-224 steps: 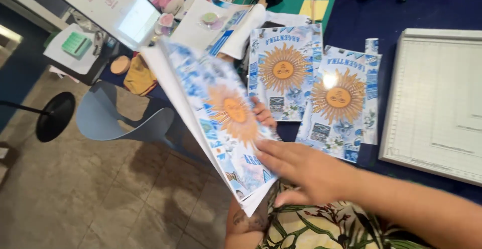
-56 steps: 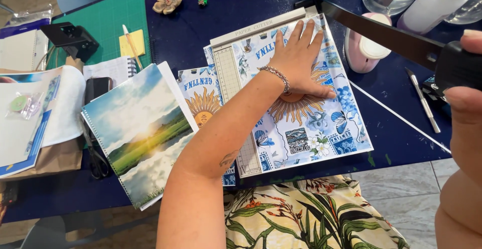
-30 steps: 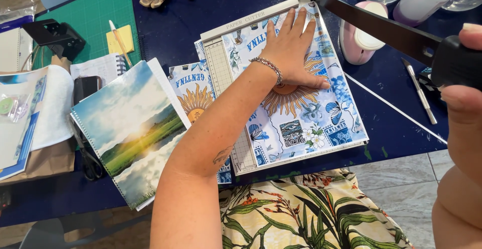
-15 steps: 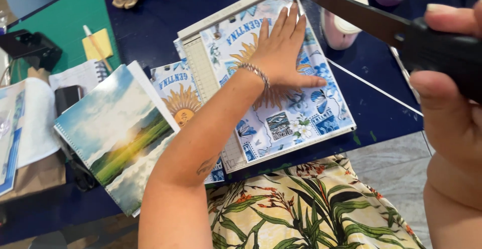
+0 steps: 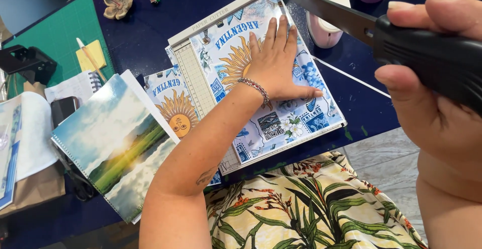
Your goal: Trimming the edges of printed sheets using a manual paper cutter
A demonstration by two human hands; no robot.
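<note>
The step in hand looks like trimming a printed sheet on a guillotine paper cutter. The left hand [image 5: 275, 63] lies flat, fingers spread and together at the tips, pressing the sun-patterned sheet [image 5: 296, 118] down on the cutter's white board [image 5: 201, 78] at the centre of the frame; it grips nothing. The right hand [image 5: 427, 108], large at the right edge, is closed around the black handle [image 5: 432, 58] of the raised blade arm [image 5: 326, 8], which runs toward the upper middle. The next move seems to call for keeping the sheet square against the ruler edge and the left fingertips away from the cutting edge while the arm swings down. A second sun sheet [image 5: 175, 108] is mostly hidden beneath the board and forearm; the landscape-cover notebook [image 5: 110, 143] overlaps it. The blade's hinge is cut off at the top, and the right thumb hides behind the handle.
</note>
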